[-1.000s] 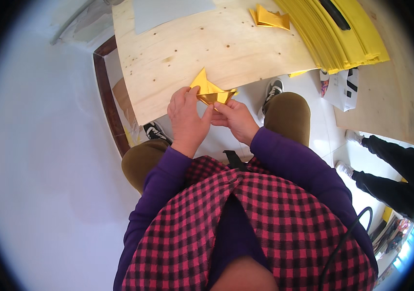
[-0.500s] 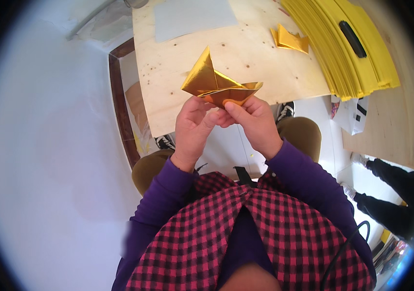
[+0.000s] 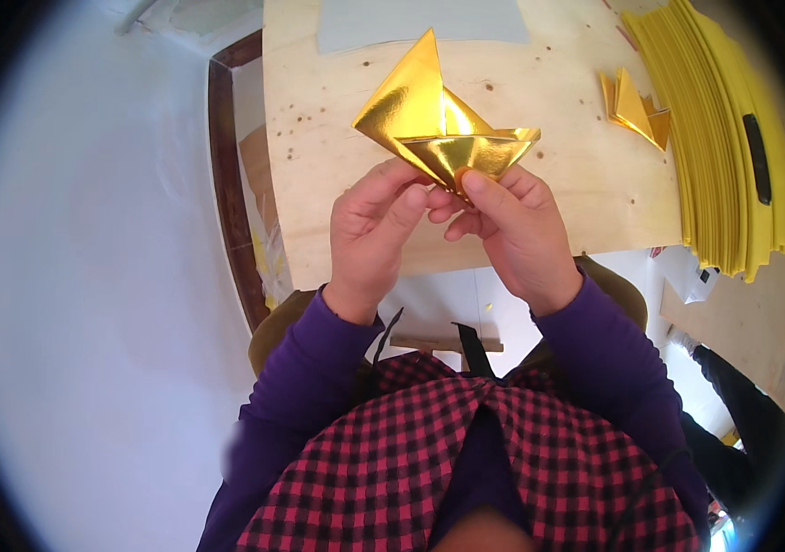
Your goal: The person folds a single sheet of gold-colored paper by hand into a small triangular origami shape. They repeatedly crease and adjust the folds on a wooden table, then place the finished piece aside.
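A folded piece of shiny gold foil paper (image 3: 411, 97) is raised over the near part of the table, with a tall pointed flap at its left and a boat-like pocket to the right. My right hand (image 3: 526, 235) pinches its lower tip, the thumb on the near face. My left hand (image 3: 369, 239) is curled at the lower left edge, its fingertips partly hidden behind the foil and its thumb bent beside it. Another folded gold foil piece (image 3: 632, 112) lies on the table at the right.
The pale wooden table (image 3: 558, 221) carries a grey-white sheet (image 3: 411, 23) at the far edge. A thick stack of yellow sheets (image 3: 710, 138), with a black oblong thing (image 3: 758, 158) on it, stands on the right. Another person's dark-clothed leg (image 3: 747, 396) shows at lower right.
The folded foil has tipped so that its near face shows more fully, and both hands have spread slightly apart. The view has shifted, so the table's things sit further right.
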Available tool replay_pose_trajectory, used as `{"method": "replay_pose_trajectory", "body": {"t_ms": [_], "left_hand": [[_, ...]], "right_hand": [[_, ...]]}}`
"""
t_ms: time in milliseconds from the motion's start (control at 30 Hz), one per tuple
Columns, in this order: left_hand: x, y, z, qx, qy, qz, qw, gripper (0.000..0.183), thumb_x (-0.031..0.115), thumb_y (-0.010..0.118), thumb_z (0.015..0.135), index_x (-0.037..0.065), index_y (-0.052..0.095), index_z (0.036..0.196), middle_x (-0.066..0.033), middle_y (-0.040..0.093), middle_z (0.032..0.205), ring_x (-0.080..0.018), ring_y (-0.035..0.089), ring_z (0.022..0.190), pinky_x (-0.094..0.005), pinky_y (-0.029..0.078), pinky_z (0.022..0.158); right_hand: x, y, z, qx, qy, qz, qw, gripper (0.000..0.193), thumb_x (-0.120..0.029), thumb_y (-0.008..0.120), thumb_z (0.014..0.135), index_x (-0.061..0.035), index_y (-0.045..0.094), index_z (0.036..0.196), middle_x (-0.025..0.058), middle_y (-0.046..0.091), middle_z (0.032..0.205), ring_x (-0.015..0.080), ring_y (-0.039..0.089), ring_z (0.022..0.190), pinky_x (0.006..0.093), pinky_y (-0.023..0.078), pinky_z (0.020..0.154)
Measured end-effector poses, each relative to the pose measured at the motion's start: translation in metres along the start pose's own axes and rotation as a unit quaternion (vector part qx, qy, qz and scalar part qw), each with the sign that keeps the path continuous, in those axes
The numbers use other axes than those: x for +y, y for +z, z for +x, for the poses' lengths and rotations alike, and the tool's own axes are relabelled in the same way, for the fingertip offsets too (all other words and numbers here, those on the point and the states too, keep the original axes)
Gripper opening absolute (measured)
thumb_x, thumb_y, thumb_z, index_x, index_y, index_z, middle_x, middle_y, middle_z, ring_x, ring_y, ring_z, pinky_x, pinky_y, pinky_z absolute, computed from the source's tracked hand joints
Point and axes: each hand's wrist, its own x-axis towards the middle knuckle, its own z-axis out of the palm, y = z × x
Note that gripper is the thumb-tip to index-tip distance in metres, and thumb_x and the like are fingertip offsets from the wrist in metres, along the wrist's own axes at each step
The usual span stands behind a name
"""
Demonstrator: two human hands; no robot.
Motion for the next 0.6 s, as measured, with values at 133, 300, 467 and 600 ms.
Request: {"method": "replay_pose_trajectory", "body": {"t_ms": [133,300,467,600], "left_hand": [[-0.004,0.001,0.003,0.009,-0.018,0.009,1.0,0.024,0.003,0.062,0.096,-0.004,0.064,0.12,-0.008,0.066,0.112,-0.014,0.063,0.096,-0.0287,0.051,0.085],[-0.007,0.008,0.003,0.03,-0.03,-0.016,0.999,0.02,0.001,0.065,0.094,-0.004,0.068,0.113,-0.0078,0.067,0.106,-0.0151,0.064,0.089,-0.0294,0.053,0.079],[-0.011,0.01,0.0,0.04,-0.02,-0.054,0.998,0.018,0.0,0.066,0.093,-0.002,0.069,0.111,-0.0075,0.067,0.104,-0.0157,0.064,0.087,-0.0305,0.053,0.078],[-0.012,0.008,0.0,0.032,-0.014,-0.042,0.999,0.018,0.0,0.067,0.093,-0.002,0.069,0.11,-0.0072,0.066,0.104,-0.0156,0.064,0.087,-0.0305,0.053,0.079]], "right_hand": [[0.003,-0.006,0.002,0.016,0.029,0.036,0.999,0.02,-0.019,0.064,0.099,-0.0023,0.067,0.109,0.0081,0.073,0.097,0.0123,0.068,0.087,0.0252,0.054,0.071],[0.005,-0.008,0.0,0.018,0.023,0.039,0.999,0.021,-0.019,0.066,0.098,-0.002,0.068,0.109,0.0055,0.072,0.096,0.0111,0.067,0.086,0.025,0.053,0.07],[0.007,-0.007,-0.004,0.028,0.015,0.003,0.999,0.022,-0.02,0.068,0.096,-0.0012,0.068,0.108,0.0056,0.072,0.095,0.0112,0.067,0.085,0.0251,0.054,0.069],[0.008,-0.006,-0.006,0.034,0.008,-0.007,0.999,0.022,-0.018,0.069,0.096,-0.0007,0.068,0.108,0.0058,0.072,0.096,0.0112,0.067,0.085,0.0249,0.054,0.069]]}}
